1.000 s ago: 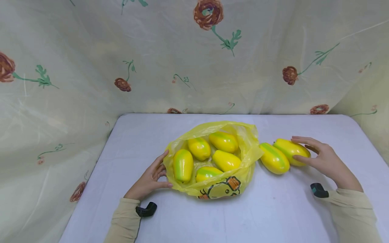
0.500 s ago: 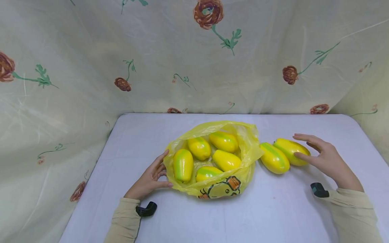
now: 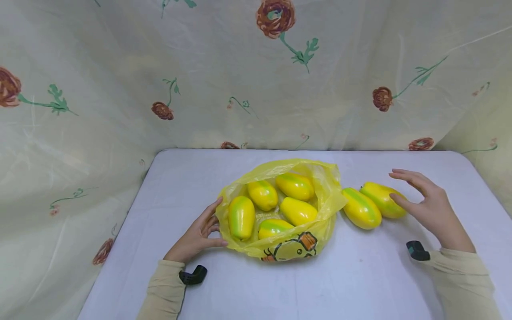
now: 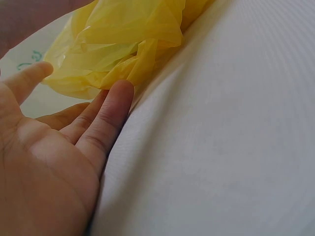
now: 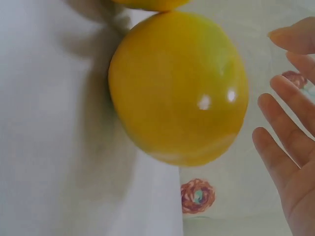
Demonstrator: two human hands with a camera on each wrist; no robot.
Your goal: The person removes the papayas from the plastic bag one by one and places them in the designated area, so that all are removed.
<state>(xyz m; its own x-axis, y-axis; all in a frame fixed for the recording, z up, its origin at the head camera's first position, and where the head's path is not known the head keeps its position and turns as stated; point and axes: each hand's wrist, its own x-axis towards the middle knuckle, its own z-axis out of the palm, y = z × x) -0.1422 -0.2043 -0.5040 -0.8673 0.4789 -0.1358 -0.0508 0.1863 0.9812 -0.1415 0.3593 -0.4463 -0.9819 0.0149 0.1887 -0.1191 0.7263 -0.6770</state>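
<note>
Currently, yellow plastic bag (image 3: 327,229) lies mouth open, mid-table; cartoon print on near side. Five yellow-green papayas (image 3: 298,212) inside. Two more on the white-covered table (image 3: 340,284), just right of bag: left papaya (image 3: 361,209) and, beside it, right papaya (image 3: 382,200).

Left hand (image 3: 198,235): at bag's left side, fingers extended, fingertips against the plastic, no grasp. Right hand (image 3: 430,206): thumb and fingers spread apart, holding nothing, near the right papaya; right wrist view shows a gap between them. Hands well apart. Floral curtain (image 3: 200,66) along far side.
</note>
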